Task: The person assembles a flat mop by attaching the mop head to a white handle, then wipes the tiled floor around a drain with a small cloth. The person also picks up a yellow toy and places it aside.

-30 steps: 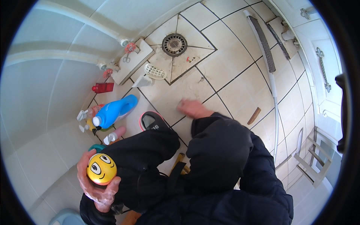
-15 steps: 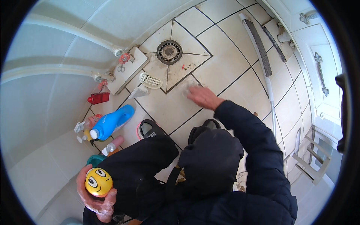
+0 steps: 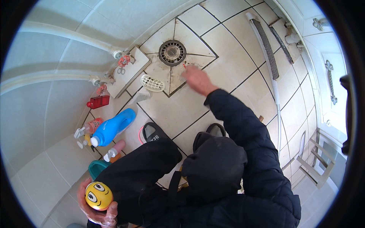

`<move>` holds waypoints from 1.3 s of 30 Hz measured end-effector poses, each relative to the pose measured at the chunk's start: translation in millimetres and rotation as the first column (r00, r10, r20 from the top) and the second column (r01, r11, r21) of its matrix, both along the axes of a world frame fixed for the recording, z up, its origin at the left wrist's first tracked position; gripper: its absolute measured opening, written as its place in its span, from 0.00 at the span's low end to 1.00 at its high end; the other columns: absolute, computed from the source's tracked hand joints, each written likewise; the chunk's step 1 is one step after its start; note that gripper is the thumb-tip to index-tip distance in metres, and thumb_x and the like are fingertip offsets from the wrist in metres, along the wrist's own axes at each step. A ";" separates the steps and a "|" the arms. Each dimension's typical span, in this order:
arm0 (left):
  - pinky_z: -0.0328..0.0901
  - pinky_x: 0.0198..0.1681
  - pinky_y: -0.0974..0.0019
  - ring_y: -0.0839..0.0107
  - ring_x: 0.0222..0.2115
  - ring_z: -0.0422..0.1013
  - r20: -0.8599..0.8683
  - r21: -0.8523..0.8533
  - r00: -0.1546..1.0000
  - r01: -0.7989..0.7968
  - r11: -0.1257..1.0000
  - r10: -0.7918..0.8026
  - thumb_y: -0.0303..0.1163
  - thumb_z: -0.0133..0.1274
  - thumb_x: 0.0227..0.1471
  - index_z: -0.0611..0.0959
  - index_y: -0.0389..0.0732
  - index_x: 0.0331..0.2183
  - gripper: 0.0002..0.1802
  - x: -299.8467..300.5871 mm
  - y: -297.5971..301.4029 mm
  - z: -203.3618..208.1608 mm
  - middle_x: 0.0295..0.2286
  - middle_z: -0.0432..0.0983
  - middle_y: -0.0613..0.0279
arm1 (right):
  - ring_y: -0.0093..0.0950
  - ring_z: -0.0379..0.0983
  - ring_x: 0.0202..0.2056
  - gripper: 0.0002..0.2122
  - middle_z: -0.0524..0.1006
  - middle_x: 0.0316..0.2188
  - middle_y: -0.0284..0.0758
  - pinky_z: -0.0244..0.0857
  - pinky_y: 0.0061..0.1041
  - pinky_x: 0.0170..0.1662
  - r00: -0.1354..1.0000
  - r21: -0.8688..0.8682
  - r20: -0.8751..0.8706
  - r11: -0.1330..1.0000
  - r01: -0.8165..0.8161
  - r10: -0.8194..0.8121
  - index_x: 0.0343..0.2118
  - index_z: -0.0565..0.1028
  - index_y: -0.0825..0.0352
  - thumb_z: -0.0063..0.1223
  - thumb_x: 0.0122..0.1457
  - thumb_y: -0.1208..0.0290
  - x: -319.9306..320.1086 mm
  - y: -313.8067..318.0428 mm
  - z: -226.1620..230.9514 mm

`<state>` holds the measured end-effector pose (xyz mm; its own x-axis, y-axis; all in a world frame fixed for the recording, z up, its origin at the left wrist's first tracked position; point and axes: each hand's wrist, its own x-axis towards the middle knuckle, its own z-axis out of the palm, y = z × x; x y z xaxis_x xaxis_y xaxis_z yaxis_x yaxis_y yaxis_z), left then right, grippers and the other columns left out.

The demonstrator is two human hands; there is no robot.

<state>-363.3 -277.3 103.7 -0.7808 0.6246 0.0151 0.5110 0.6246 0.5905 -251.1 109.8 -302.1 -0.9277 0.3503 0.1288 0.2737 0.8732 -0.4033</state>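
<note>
In my left hand [image 3: 108, 217], low at the left, is a yellow ball [image 3: 99, 195] with a cartoon face. The thumb and fingers curl round it, and whitish residue shows on the skin. My right hand [image 3: 198, 80] reaches down to the floor beside the round drain grate [image 3: 172, 53]. Its fingers are drawn together, and anything between them is hidden. A small red scrap [image 3: 184, 65] shows right at the fingertips. Left of this hand, a cream slotted plastic piece [image 3: 153, 83] and a pale translucent piece [image 3: 140, 96] lie on the tiles.
A blue bottle [image 3: 114, 126], a red bottle [image 3: 99, 102], a pink bottle [image 3: 115, 149] and pump bottles stand along the left wall. Pipes with red valves [image 3: 123, 60] run above. A long-handled flat mop [image 3: 265, 51] lies at right; a white stool [image 3: 317, 167] stands lower right.
My right hand has moved forward and slightly left, up to the red bits by the drain. The left hand, still round the ball, has dropped slightly.
</note>
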 end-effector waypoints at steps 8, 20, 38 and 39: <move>0.65 0.58 0.59 0.58 0.52 0.69 -0.014 -0.036 0.999 -0.034 0.999 0.034 0.55 0.68 0.45 0.67 0.37 0.60 0.50 -2.9 -7.4 -0.9 0.55 0.67 0.45 | 0.38 0.73 0.41 0.05 0.72 0.35 0.39 0.72 0.37 0.40 0.976 0.095 -0.215 0.995 -0.016 0.036 0.33 0.75 0.63 0.51 0.54 0.75 -34.1 -3.9 -16.7; 0.68 0.56 0.60 0.59 0.50 0.72 0.070 0.017 0.995 -0.073 0.997 0.071 0.52 0.69 0.46 0.64 0.40 0.62 0.51 -3.3 -8.3 -2.0 0.56 0.65 0.46 | 0.38 0.73 0.39 0.03 0.72 0.33 0.37 0.71 0.37 0.37 0.953 0.051 -0.040 0.953 -0.297 0.299 0.31 0.74 0.65 0.50 0.54 0.76 -27.9 -20.7 -3.7; 0.68 0.56 0.59 0.58 0.50 0.72 0.035 0.051 0.996 -0.082 0.995 0.080 0.54 0.70 0.44 0.65 0.38 0.62 0.52 -5.1 -18.2 -5.6 0.56 0.65 0.47 | 0.45 0.77 0.38 0.11 0.76 0.38 0.44 0.71 0.40 0.38 0.851 -0.408 -0.263 0.851 0.330 -0.455 0.45 0.75 0.62 0.52 0.59 0.74 25.4 -4.3 -11.3; 0.68 0.56 0.59 0.58 0.50 0.72 0.048 0.062 0.995 -0.093 0.994 0.091 0.54 0.70 0.44 0.65 0.38 0.62 0.52 -6.0 -19.3 -6.3 0.56 0.65 0.47 | 0.46 0.77 0.38 0.11 0.77 0.38 0.45 0.71 0.41 0.39 0.809 -0.416 -0.212 0.800 0.432 -0.548 0.45 0.74 0.63 0.53 0.59 0.73 40.0 -3.3 -11.2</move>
<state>-369.2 -296.6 97.4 -0.8357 0.5489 0.0162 0.4251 0.6280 0.6519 -211.1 106.4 -313.3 -0.5482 0.8200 0.1647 0.4386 0.4495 -0.7782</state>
